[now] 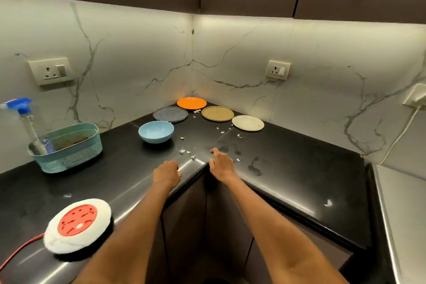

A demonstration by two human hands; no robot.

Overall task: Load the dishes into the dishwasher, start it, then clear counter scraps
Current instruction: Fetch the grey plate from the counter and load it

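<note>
Both hands at the counter's (288, 168) front edge, left hand (166, 174) curled empty, right hand (221, 163) loose-fingered, scraps (187, 151) just beyond, blue bowl (156, 131) farther back.

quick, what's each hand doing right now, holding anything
Left hand: fingers curled, holding nothing, resting at the counter edge.
Right hand: loosely open, empty, fingertips on the counter.
</note>
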